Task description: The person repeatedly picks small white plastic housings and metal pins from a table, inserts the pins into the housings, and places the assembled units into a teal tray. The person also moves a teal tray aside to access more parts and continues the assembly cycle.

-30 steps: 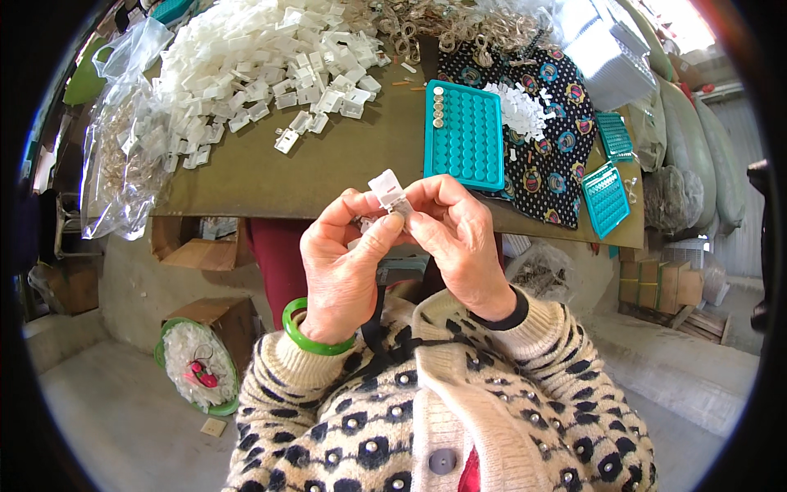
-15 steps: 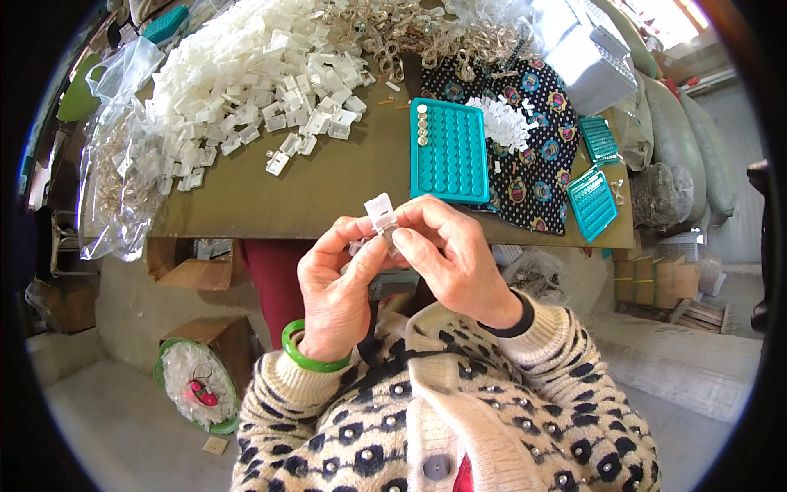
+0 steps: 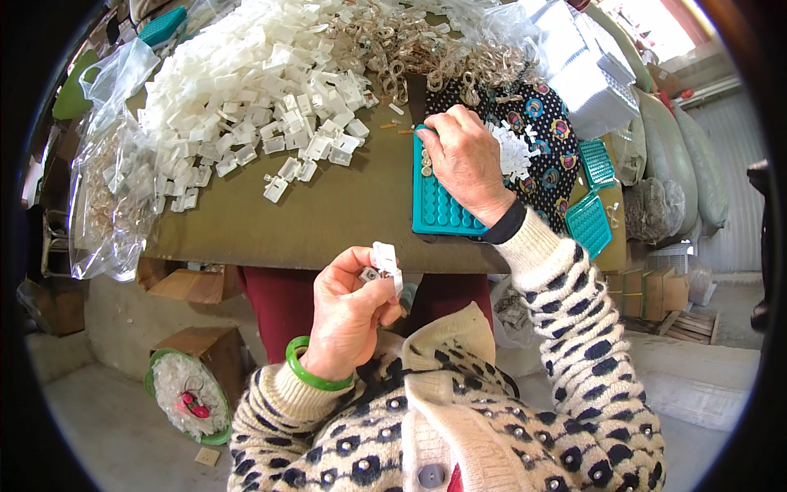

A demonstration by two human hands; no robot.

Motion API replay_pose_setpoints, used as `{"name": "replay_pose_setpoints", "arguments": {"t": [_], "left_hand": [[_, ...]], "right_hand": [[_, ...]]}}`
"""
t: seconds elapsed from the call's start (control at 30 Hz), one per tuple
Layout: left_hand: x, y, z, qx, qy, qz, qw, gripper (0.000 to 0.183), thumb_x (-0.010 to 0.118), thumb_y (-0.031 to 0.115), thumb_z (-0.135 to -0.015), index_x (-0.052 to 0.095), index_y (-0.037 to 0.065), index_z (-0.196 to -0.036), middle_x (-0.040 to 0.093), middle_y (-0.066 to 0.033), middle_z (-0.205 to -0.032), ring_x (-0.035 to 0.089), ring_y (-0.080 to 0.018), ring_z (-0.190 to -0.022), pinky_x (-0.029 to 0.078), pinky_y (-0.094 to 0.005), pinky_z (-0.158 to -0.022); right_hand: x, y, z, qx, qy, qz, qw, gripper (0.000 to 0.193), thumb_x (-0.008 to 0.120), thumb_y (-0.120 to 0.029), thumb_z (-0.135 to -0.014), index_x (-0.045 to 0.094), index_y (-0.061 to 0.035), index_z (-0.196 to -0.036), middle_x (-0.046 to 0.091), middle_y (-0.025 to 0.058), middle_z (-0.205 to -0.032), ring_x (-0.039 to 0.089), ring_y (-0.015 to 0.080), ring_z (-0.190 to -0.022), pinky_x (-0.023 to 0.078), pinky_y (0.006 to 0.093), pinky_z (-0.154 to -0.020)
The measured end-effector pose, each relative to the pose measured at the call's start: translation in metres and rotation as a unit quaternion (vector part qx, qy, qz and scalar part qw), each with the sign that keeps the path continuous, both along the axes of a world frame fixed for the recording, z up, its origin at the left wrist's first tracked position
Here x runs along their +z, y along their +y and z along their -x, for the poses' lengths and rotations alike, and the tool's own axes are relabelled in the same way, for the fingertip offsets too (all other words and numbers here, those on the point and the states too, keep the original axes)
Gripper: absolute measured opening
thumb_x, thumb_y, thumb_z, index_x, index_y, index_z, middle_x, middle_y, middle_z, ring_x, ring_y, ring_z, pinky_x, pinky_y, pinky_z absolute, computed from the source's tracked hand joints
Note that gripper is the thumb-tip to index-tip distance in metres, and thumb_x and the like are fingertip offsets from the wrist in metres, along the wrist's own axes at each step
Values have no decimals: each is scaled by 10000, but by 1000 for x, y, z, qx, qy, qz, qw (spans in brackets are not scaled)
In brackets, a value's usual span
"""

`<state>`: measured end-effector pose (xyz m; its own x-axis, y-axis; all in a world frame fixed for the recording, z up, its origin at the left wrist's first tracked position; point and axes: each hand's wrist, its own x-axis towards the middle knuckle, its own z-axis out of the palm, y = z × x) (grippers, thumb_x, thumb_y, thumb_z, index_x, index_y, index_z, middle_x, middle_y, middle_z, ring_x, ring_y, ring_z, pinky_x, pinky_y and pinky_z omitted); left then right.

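My left hand (image 3: 348, 316), with a green bangle at its wrist, pinches small white plastic cases (image 3: 384, 258) between thumb and fingers, just off the table's near edge. Over the upper left corner of a teal tray (image 3: 422, 217) with round hollows, my right hand (image 3: 469, 160) has its thumb and fingertips drawn together. What they hold, if anything, is hidden. Small round shiny discs (image 3: 426, 164) sit in the tray's left column, partly covered by that hand. Small white pieces (image 3: 515, 152) lie on a dark patterned cloth (image 3: 553, 176) beside the tray.
A large heap of white plastic cases (image 3: 238, 98) covers the table's left side. Clear looped parts (image 3: 426, 49) are piled at the back. White stacked trays (image 3: 586, 78) and smaller teal trays (image 3: 589, 225) stand at the right. A clear bag (image 3: 115, 197) hangs over the left edge.
My right hand has left the white plastic cases and reached forward to the teal tray's upper left corner. The left hand keeps hold of them, slightly lower.
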<state>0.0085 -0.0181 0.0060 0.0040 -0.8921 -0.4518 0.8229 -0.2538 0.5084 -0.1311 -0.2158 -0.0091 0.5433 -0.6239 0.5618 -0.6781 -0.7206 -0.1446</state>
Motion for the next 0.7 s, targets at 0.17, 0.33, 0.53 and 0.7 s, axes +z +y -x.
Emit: {"name": "replay_pose_setpoints", "arguments": {"t": [0.17,0.33,0.53,0.7], "left_hand": [[1,-9,-6,1,11,29,1000,240,547,-161,-772,558,29,-918,617,-46,-845,512,-84,-607,356,-225,-471],[2,-16,-11,-5,26,46,999,235,535,-166,-767,557,28,-898,628,-61,-826,536,-105,-601,383,-236,-481],[4,-20,-12,-18,2,35,999,206,645,-60,-852,611,-19,-1051,684,-99,-889,680,-171,-729,579,-329,-646],[0,-23,-13,-19,-22,38,999,251,651,-57,-863,637,-17,-1110,700,-128,-945,712,-222,-813,622,-386,-748]], "right_hand": [[6,4,12,43,-20,-102,994,135,709,-74,-806,577,-48,-797,581,88,-815,601,292,-803,498,417,-674],[12,8,22,36,-100,-176,979,149,683,-8,-791,539,-39,-769,590,92,-698,615,286,-659,498,396,-606],[27,9,29,16,-178,-307,935,67,670,0,-818,607,3,-794,672,74,-752,623,120,-607,497,263,-561],[28,16,34,72,-133,-269,951,61,681,-10,-804,622,4,-813,638,103,-735,624,217,-633,486,316,-572]]}}
